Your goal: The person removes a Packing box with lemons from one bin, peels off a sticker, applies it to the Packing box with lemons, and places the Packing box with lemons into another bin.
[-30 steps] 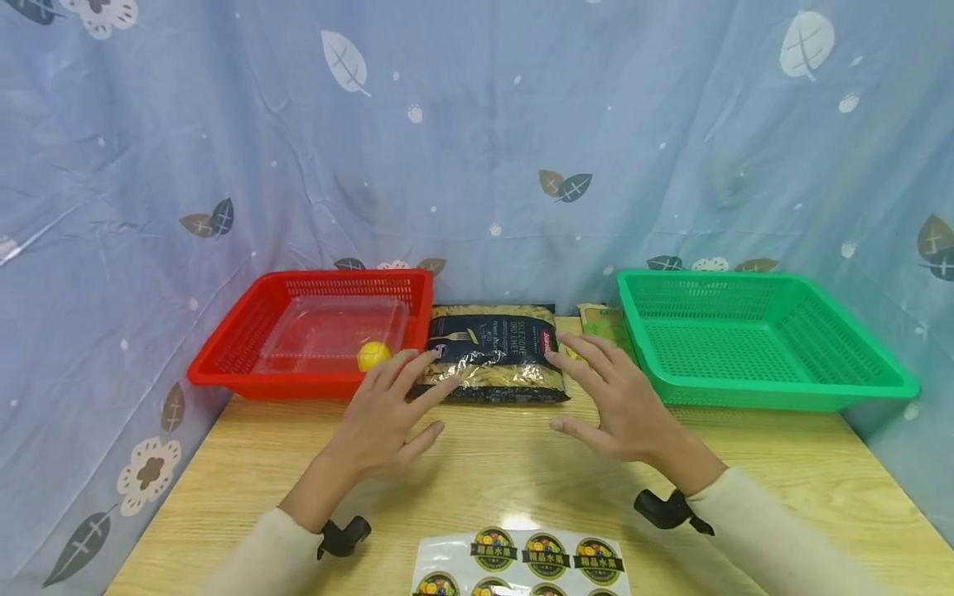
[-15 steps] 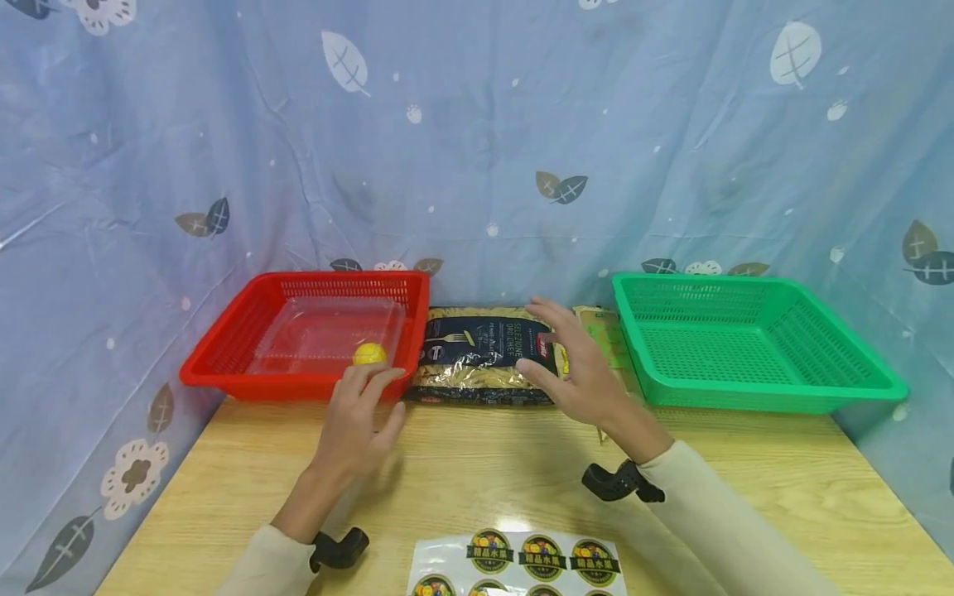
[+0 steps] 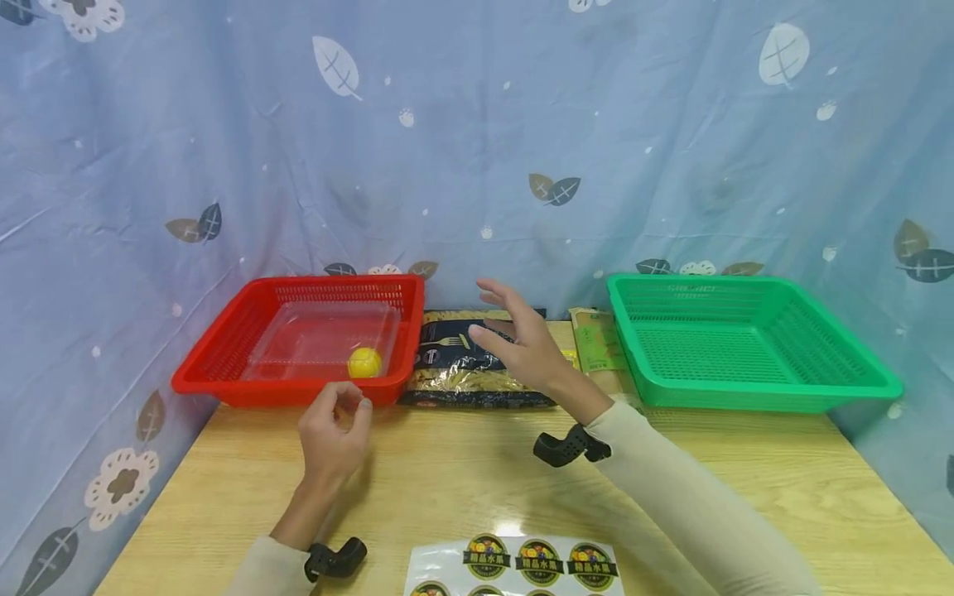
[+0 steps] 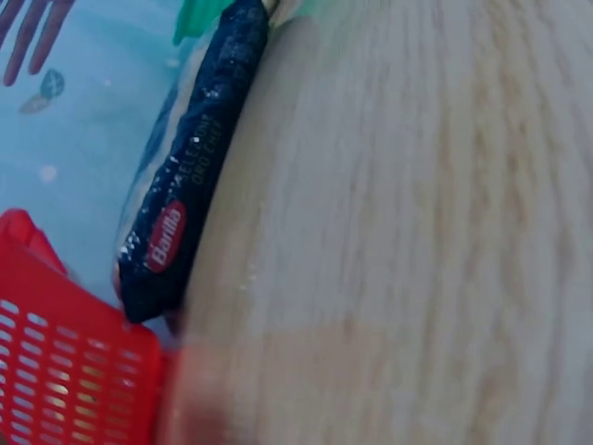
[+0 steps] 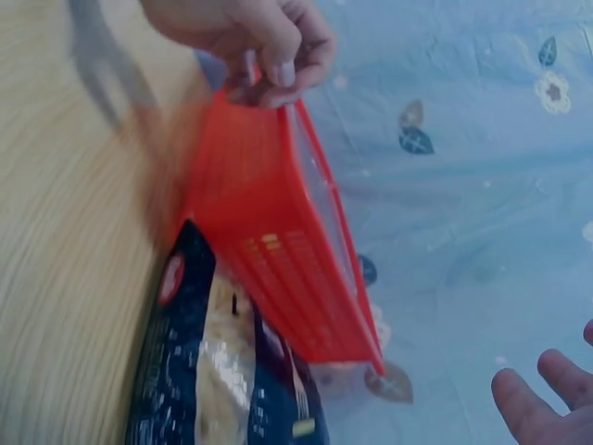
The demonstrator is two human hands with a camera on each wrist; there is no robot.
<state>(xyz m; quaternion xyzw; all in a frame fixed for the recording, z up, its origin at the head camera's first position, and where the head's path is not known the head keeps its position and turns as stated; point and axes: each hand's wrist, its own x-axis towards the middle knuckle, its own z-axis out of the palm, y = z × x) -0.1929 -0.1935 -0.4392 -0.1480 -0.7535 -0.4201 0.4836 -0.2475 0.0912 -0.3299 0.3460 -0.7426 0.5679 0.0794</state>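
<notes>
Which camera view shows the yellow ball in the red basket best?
The head view: the yellow ball sits whole inside the red basket, under a clear lid. Both wrist views catch only the basket's outer wall, not the ball.

Sticker sheet point(image 3: 514, 567) in front of pasta bag point(image 3: 477, 364) cut off by head view's bottom edge. Right hand point(image 3: 522, 343) covers the bag's middle; small print unreadable. Green packet point(image 3: 596, 348) right of bag partly hidden behind green basket point(image 3: 753, 397). Left wrist view: blurred skin at bottom below bag, fingers can't be told.
</notes>
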